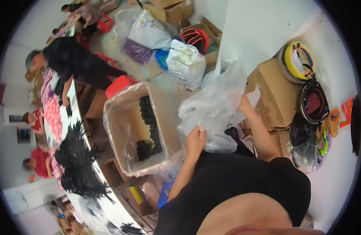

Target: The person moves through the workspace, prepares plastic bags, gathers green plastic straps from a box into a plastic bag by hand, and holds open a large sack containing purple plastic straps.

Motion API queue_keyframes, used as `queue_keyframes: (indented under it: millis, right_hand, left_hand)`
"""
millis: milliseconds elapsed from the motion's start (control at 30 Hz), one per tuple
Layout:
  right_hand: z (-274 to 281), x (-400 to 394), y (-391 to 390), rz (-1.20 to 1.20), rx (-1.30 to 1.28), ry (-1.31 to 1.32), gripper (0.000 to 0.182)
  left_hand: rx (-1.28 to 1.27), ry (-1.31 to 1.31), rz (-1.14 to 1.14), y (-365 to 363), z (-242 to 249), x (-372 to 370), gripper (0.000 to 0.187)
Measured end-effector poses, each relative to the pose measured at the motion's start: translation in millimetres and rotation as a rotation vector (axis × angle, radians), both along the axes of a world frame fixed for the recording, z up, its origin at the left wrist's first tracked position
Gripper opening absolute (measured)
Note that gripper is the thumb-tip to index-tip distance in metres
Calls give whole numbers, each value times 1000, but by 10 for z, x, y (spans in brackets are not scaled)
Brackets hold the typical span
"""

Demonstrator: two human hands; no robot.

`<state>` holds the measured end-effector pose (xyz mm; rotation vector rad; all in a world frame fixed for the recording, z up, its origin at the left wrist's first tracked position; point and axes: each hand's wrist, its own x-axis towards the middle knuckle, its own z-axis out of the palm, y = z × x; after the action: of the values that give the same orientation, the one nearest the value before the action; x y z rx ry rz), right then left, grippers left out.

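Note:
A crumpled clear plastic bag [212,111] hangs in front of me, held between both hands. My left hand [196,138] is closed on the bag's near left edge, fingers pinched together. Further right, my right hand [246,105] grips the bag's other side; the plastic partly hides its fingers. Left of the bag stands an open carton [172,133] lined with clear plastic. Black bundled items [150,121] lie inside it, along its right side and near end.
A long white table [123,213] on the left carries stacks of black items [80,178] and pink pieces [52,113]. A person in dark clothes [76,58] leans over it. Full white sacks [186,64] stand ahead. Cartons [272,96] and helmets [314,100] are at right.

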<state>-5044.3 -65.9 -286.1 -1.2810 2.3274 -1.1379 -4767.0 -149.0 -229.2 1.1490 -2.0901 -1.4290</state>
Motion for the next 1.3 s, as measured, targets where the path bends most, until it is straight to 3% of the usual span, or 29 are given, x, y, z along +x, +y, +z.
queue_keyframes:
  millis: [67,133,200,267,367,433,533,600,733,767,867,933,1000,1100,1200,1300]
  right_hand:
    - [309,-14,-138,54,-109,-113,22]
    - [286,10,-241,-163,-231,-411,22]
    - [89,-36,-340,106,-73,-82,22]
    - [330,206,-656,-88,-80,-414,22]
    - [1,164,-892,74,180,-263,25]
    - [-633,77,-1147,50,110,-316,27]
    - [-837,-171,-1587,5,98,-140,28]
    - [-851,-393,-1874,-23,102,-23,29]
    - [-727,-982,-2237,-107,163,119,30]
    - [-645,-1130,-2313,-135,198,130,30]
    - [-329,-1574,-2571,-264,388,100,37]
    - [-154,-1795,-2719,-301,241,202,35]
    - [216,-2018,-2915,-214,567,100,28]
    - [329,-2214,-3158,-162,367,172,26]
    - [600,-2305,-3467,-239,356,32,28]
    - [430,-2498,-3670,-220,-21,-538,38]
  left_hand:
    - [4,-30,20,-219,3,-197,20]
    - [5,-95,-1,-417,145,-365,17]
    - [30,5,1,-538,81,-488,14]
    - [41,58,-22,-654,35,-593,10]
    - [139,117,-102,-851,25,-742,9]
    - [314,220,-173,-979,111,-930,12]
    - [623,305,-218,-1233,198,-1218,16]
    - [635,321,-208,-1489,112,-1364,17]
    - [805,432,-44,-2337,-45,-1443,15]
    - [749,453,199,-2479,163,-1565,16]
    - [725,537,138,-3376,-92,-1449,19]
    - [771,577,155,-3785,-263,-1424,21]
    - [843,602,242,-4014,-148,-1590,22]
    - [978,719,287,-4223,88,-1835,21]
    - [1027,739,321,-4289,336,-2028,16]
    - [1075,698,397,-4339,373,-2119,13]
